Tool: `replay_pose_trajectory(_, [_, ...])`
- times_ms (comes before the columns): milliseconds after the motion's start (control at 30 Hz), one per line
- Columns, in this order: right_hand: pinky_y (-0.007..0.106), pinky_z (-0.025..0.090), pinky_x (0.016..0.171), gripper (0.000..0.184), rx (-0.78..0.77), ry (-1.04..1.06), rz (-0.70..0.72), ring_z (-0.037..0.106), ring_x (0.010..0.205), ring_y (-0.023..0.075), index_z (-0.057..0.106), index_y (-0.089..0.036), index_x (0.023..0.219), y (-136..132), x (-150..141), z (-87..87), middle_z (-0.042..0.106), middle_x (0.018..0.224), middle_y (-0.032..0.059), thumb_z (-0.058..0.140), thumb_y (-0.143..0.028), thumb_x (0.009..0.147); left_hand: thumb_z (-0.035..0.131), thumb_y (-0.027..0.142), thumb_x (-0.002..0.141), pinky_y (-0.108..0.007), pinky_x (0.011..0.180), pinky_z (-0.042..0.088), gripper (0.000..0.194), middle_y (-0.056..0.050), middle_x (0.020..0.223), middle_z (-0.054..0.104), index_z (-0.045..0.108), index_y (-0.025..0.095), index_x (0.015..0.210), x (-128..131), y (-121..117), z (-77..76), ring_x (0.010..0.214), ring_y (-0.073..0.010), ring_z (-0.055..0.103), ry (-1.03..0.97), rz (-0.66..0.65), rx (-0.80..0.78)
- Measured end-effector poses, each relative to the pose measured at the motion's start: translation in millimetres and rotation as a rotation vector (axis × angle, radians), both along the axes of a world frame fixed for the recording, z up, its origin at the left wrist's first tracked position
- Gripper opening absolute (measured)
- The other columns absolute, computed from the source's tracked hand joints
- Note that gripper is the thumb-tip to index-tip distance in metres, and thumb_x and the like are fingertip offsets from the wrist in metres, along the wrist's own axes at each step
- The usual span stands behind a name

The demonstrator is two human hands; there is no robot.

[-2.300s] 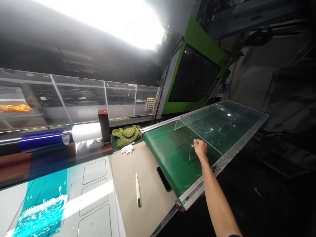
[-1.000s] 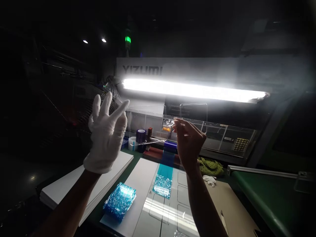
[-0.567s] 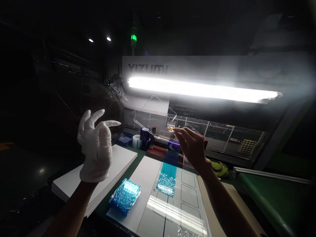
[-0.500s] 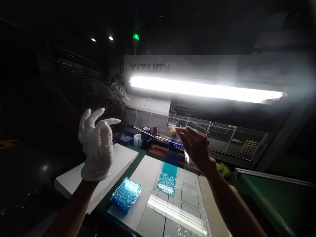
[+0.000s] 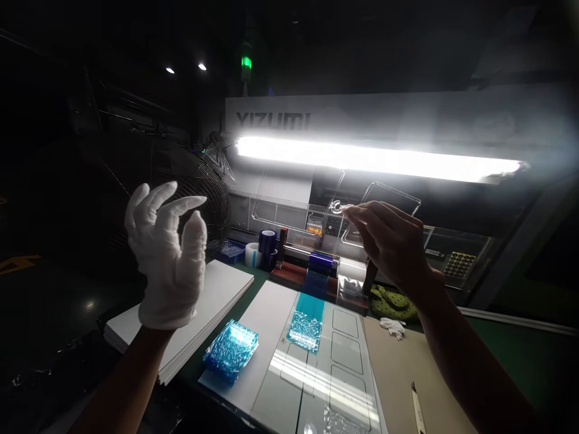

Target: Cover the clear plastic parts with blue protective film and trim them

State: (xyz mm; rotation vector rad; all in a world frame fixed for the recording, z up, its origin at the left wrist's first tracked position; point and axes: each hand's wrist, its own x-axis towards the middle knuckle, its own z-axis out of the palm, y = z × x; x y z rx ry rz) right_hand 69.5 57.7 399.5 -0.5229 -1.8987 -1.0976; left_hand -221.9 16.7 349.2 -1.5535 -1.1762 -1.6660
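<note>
My left hand [image 5: 169,259], in a white glove, is raised with thumb and fingers apart and nothing between them. My bare right hand [image 5: 389,235] pinches a clear plastic moulded part [image 5: 335,207] by its small curved middle piece, under the lamp. Thin rectangular panels spread from that piece to both sides; my fingers cover some of it. Below the hands lies a pale board with outlined rectangles [image 5: 346,352]. A strip of blue film [image 5: 312,304] runs onto it from a roll [image 5: 322,263]. A stack of shiny blue film pieces [image 5: 231,352] sits at its left.
A lit tube lamp [image 5: 380,158] spans the back. A white sheet stack [image 5: 221,283] and fan [image 5: 199,193] are left. Tape rolls [image 5: 253,255] stand behind. At right lie a white glove [image 5: 392,327], a green dotted cloth [image 5: 392,301] and a cutter knife [image 5: 417,407].
My right hand has moved up and right with the clear part, which has turned so both panels face me more. My left hand has shifted left, its thumb and fingers wider apart.
</note>
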Motion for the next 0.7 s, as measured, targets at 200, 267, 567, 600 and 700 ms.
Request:
replay_pose_trajectory(200, [0.026,0.051,0.061,0.012,-0.011,-0.077,-0.026,0.061,0.075,0.0129,0.060,-0.020,0.098,-4.9,8.1,-7.4,0.065,0.081,0.0014,0.050,-0.017,0.091,0.064,0.057,0.071,-0.051,0.111,0.021,0.078,-0.015,0.143,0.025,0.039,0.013,0.131,17.7,-12.6,5.9,0.137,-0.0301,0.013,0.129,0.146,-0.075])
replay_pose_trajectory(267, [0.025,0.051,0.062,0.013,-0.012,-0.106,-0.033,0.061,0.076,0.0127,0.059,-0.019,0.099,-7.3,9.8,-10.7,0.066,0.083,0.0021,0.050,-0.016,0.090,0.062,0.068,0.064,-0.054,0.111,0.015,0.100,-0.016,0.146,0.017,0.027,0.012,0.139,23.8,-15.6,7.6,0.138,-0.0329,0.006,0.236,0.190,-0.096])
replay_pose_trajectory(567, [0.024,0.049,0.060,0.013,-0.065,-0.248,-0.093,0.059,0.079,0.0136,0.060,-0.012,0.098,-17.6,13.7,-21.1,0.067,0.086,0.0059,0.052,-0.011,0.088,0.057,0.079,0.055,-0.058,0.108,-0.002,0.131,-0.022,0.151,-0.008,-0.006,0.006,0.143,54.7,-5.1,13.8,0.136,-0.0400,-0.014,0.598,0.341,-0.217])
replay_pose_trajectory(600, [0.024,0.048,0.060,0.012,-0.077,-0.262,-0.093,0.059,0.079,0.0136,0.060,-0.012,0.098,-17.8,13.0,-23.1,0.066,0.086,0.0059,0.052,-0.011,0.088,0.061,0.075,0.057,-0.059,0.108,-0.004,0.130,-0.021,0.151,-0.009,-0.007,0.006,0.143,58.8,-2.9,13.2,0.136,-0.0401,-0.015,0.628,0.313,-0.245])
replay_pose_trajectory(700, [0.024,0.047,0.062,0.013,-0.130,-0.275,-0.104,0.058,0.079,0.0134,0.060,-0.012,0.098,-17.1,8.7,-30.4,0.066,0.086,0.0056,0.050,-0.011,0.090,0.067,0.062,0.064,-0.059,0.108,-0.007,0.123,-0.019,0.152,-0.009,-0.009,0.008,0.143,70.9,4.5,7.1,0.136,-0.0394,-0.016,0.666,0.210,-0.309])
